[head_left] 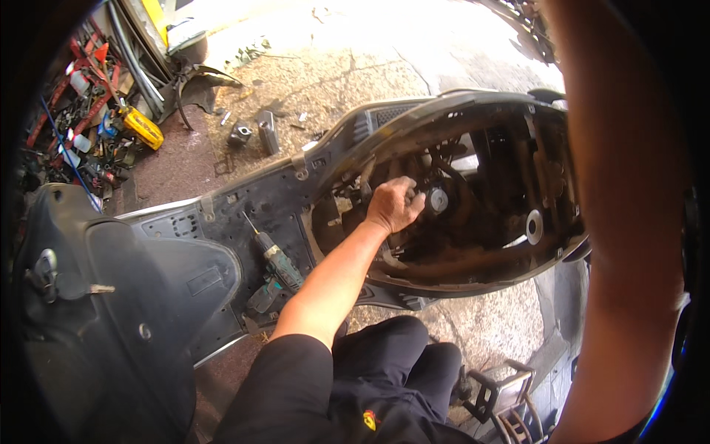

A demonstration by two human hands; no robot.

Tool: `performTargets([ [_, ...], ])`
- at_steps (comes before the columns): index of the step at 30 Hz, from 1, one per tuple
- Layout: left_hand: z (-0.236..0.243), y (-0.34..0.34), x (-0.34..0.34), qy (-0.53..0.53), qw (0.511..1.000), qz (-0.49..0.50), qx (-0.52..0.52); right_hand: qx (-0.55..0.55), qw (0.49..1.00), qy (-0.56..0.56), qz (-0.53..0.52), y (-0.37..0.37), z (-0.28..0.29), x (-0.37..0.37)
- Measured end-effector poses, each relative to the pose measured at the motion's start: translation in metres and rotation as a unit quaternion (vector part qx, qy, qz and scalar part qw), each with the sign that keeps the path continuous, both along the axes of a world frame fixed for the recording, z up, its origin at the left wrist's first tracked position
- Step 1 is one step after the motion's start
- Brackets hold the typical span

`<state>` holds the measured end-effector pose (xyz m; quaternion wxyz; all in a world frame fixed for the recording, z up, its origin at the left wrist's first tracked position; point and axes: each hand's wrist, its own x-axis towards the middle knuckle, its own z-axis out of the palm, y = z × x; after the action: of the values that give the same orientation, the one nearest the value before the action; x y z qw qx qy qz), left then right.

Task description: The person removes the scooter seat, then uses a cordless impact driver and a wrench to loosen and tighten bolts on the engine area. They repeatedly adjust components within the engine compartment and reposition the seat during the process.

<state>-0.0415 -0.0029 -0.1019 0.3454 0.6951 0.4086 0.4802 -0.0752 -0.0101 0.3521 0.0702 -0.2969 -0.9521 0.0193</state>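
Observation:
My left hand (395,204) reaches into the dark open underseat cavity (488,244) of a scooter, its fingers curled just left of a round silver part (438,200); what they hold, if anything, I cannot make out. My right arm rises along the right side, with its hand beyond the top of the picture. A teal and black cordless drill (279,266) with a long bit lies on the scooter's dark footboard (229,214), beside my left forearm. The scooter's front panel (126,311), with a key in its lock, is at the left.
A heap of tools and red racks (89,111) with a yellow container (140,128) stands at the upper left. Loose metal parts (268,133) lie on the speckled ground (347,74) beyond the scooter. A metal frame stand (499,392) is at the lower right, near my legs.

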Motion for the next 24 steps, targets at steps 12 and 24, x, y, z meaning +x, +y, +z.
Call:
performTargets([
  [12, 0.119, -0.228, -0.145, -0.012, 0.952, 0.147, -0.269, -0.027, 0.991, 0.056, 0.122, 0.024, 0.04, -0.055],
  [24, 0.394, -0.353, -0.259, 0.129, 0.87, 0.432, -0.2, -0.073, 0.989, 0.051, 0.12, 0.025, 0.042, -0.055],
])
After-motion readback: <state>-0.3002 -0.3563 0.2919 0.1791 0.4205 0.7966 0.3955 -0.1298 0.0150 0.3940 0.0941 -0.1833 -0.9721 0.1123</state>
